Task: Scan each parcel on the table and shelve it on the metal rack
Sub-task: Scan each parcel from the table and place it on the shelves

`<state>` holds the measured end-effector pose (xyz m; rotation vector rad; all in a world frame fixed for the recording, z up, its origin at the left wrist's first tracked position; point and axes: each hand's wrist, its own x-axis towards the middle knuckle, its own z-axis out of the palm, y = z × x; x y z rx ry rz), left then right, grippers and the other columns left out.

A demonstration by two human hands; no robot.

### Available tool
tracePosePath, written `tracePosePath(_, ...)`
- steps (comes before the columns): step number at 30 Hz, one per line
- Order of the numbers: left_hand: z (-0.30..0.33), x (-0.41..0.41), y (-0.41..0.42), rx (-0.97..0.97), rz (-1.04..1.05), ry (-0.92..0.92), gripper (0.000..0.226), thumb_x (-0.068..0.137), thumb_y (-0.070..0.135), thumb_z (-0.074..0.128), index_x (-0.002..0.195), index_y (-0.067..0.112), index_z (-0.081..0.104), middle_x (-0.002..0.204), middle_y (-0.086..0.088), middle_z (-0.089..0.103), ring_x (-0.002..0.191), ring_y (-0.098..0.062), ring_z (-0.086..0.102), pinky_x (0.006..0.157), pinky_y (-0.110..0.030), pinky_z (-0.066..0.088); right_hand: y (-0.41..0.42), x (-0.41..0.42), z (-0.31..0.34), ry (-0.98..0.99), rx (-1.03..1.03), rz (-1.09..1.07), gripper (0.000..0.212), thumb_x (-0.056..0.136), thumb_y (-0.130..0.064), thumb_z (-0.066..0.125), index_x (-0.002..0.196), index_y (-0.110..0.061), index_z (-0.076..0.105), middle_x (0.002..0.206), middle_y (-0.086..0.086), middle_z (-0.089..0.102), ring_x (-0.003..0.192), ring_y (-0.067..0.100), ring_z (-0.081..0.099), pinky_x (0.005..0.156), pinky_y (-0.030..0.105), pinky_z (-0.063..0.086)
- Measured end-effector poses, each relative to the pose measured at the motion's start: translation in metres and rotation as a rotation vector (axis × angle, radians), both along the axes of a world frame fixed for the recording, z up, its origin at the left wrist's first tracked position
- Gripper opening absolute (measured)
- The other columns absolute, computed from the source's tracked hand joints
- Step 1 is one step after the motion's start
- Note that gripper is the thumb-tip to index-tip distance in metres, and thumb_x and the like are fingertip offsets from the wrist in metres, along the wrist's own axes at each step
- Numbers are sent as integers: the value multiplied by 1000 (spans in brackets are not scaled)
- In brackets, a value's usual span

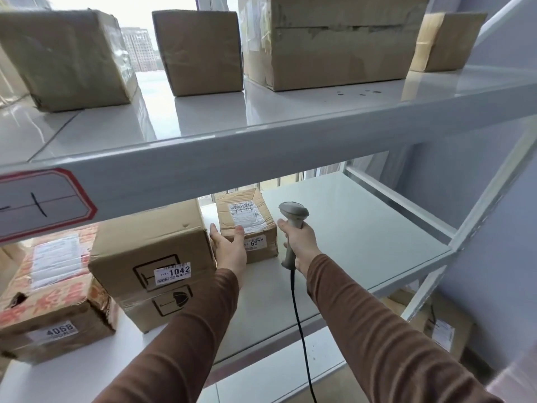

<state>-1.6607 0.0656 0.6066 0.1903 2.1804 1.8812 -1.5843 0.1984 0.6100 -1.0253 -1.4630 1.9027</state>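
A small cardboard parcel [250,219] with a white shipping label and a number sticker sits on the middle shelf of the metal rack [363,237]. My left hand [229,248] rests flat against its front left corner, fingers straight. My right hand [299,239] grips the handle of a grey corded barcode scanner [293,213], held upright just right of the parcel, head pointing away. The scanner's black cable hangs down between my arms.
Left of the small parcel stand a box labelled 1042 [151,263] and a red-printed box labelled 4068 [49,301]. Several cardboard boxes [334,39] line the upper shelf. More parcels [444,330] lie below at right. The middle shelf's right half is bare.
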Motion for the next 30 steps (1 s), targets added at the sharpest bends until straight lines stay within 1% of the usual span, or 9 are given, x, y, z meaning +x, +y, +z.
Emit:
tracePosePath(3, 14, 9, 2, -79, -33, 260, 79, 106, 37, 54, 166, 19, 6, 175, -4, 4, 161, -21, 1, 132, -44, 5, 3, 14, 9, 7, 30, -37, 21, 93, -32, 75, 106, -19, 65, 94, -6, 66, 91, 20, 60, 96, 42, 49)
tracePosePath(7, 29, 34, 18, -73, -143, 446, 72, 107, 31, 54, 166, 19, 14, 175, -2, 10, 161, -20, 5, 131, -40, 5, 4, 49, 22, 48, 55, -97, 18, 92, -34, 77, 97, -21, 65, 84, 0, 64, 77, 17, 61, 78, 36, 54)
tracePosePath(9, 33, 55, 32, -17, -236, 427, 71, 107, 30, 54, 166, 20, 16, 174, -2, 15, 161, -21, 12, 131, -45, 12, 7, 74, 26, 84, 63, -122, 19, 93, -35, 75, 99, -19, 67, 82, 4, 69, 68, 14, 66, 69, 31, 56)
tracePosePath(13, 34, 99, 63, 35, -372, 340, 67, 107, 32, 53, 165, 19, 23, 172, -2, 24, 158, -20, 23, 129, -45, 21, 19, 127, 30, 89, 84, -186, 24, 95, -43, 71, 105, -21, 65, 79, 5, 73, 60, 14, 71, 65, 32, 57)
tracePosePath(17, 24, 160, 103, 65, -527, 272, 63, 107, 32, 54, 163, 19, 28, 169, 0, 30, 155, -19, 29, 127, -38, 24, 41, 202, 26, 76, 43, -351, 28, 89, -45, 76, 98, -21, 64, 62, -2, 54, 45, 12, 50, 48, 25, 44)
tracePosePath(20, 17, 217, 137, 74, -659, 230, 61, 107, 33, 53, 162, 19, 30, 168, -1, 32, 155, -19, 30, 122, -30, 22, 59, 269, 22, 60, 35, -460, 36, 83, -46, 79, 104, -22, 61, 57, -3, 49, 42, 13, 44, 48, 26, 39)
tracePosePath(22, 14, 262, 159, 83, -758, 188, 61, 107, 34, 53, 162, 19, 30, 168, -1, 32, 154, -21, 31, 125, -34, 23, 69, 320, 20, 43, 71, -544, 39, 87, -43, 78, 109, -16, 60, 58, -3, 52, 43, 12, 47, 46, 25, 41)
tracePosePath(25, 9, 337, 189, 91, -877, 138, 61, 107, 36, 53, 162, 21, 30, 166, -2, 36, 152, -22, 36, 126, -41, 29, 81, 401, 20, 8, 71, -647, 37, 90, -40, 75, 110, -13, 60, 68, 1, 55, 49, 14, 49, 49, 27, 43)
tracePosePath(30, -1, 467, 234, 87, -1012, 12, 61, 107, 35, 54, 161, 21, 31, 166, -1, 36, 151, -21, 38, 121, -33, 30, 98, 539, 14, -50, 55, -785, 24, 92, -32, 75, 103, -12, 67, 66, 1, 59, 48, 13, 50, 50, 26, 40)
